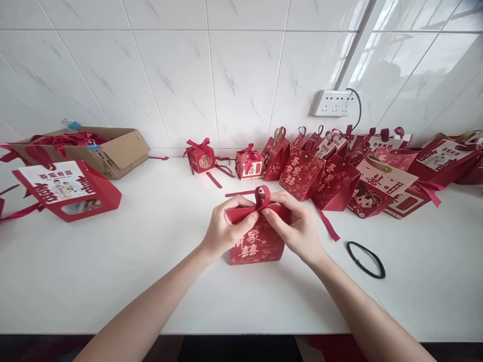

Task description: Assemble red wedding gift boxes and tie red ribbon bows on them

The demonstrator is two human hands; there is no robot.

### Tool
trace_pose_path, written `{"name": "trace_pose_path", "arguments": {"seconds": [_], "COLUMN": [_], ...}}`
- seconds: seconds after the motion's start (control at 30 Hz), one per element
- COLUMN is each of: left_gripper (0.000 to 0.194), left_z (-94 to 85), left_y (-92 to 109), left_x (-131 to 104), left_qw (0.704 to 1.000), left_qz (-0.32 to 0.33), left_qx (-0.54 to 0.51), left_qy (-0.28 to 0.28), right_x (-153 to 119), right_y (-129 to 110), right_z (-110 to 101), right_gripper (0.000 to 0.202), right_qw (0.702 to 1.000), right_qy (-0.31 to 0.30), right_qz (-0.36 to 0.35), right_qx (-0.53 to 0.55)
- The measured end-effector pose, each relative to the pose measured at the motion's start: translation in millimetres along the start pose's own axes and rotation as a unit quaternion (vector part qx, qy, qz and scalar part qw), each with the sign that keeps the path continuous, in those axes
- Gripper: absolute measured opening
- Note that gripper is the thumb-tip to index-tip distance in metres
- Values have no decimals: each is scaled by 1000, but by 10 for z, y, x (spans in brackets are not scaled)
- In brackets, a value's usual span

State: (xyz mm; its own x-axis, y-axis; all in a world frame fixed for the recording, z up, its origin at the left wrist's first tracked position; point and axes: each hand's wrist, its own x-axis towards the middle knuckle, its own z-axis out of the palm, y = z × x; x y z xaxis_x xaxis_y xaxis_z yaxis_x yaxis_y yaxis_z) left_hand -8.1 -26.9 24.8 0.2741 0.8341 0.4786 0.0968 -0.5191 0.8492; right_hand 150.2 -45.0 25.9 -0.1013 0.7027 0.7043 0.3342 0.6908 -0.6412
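A red gift box (pixel 260 246) with pale pink characters stands upright on the white table, a red ribbon loop (pixel 262 197) rising from its top edge. My left hand (pixel 230 223) grips the box's upper left, thumb on the front near the loop's base and fingers behind. On the upper right, my right hand (pixel 296 226) holds the same box in a mirrored grip. Both thumb tips nearly meet just below the loop. The fingers behind the box are partly hidden.
Finished-looking red boxes (pixel 302 173) crowd the back right. Two small bowed boxes (pixel 201 157) stand by the wall. At left are a cardboard box (pixel 124 151) of ribbons and a red windowed box (pixel 94 193). A black band (pixel 366 260) lies at right on the table (pixel 151 261).
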Motion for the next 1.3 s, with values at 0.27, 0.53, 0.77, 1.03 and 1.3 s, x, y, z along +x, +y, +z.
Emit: {"name": "trace_pose_path", "arguments": {"seconds": [0.27, 0.53, 0.77, 1.03, 1.3], "left_gripper": [12, 9, 14, 18, 15], "left_z": [59, -15, 25, 19, 15], "left_y": [47, 167, 151, 105, 23], "left_x": [23, 89, 40, 31, 9], "left_qw": [999, 996, 996, 998, 998], "left_qz": [-36, -76, -80, -57, -19], "left_qx": [5, 26, 30, 12, -41], "left_qy": [26, -40, -22, -25, -33], "right_x": [-1, -7, -2, 25, 33], "right_y": [-73, -54, -68, -48, -51], "right_z": [42, 55, 68, 34, -60], "right_gripper": [8, 6, 5, 4, 18], "right_qw": [998, 996, 994, 995, 1000], "right_qy": [58, 71, 82, 80, -12], "right_qz": [-31, 23, 43, 47, 12], "right_qx": [-2, 46, 51, 45, 4]}}
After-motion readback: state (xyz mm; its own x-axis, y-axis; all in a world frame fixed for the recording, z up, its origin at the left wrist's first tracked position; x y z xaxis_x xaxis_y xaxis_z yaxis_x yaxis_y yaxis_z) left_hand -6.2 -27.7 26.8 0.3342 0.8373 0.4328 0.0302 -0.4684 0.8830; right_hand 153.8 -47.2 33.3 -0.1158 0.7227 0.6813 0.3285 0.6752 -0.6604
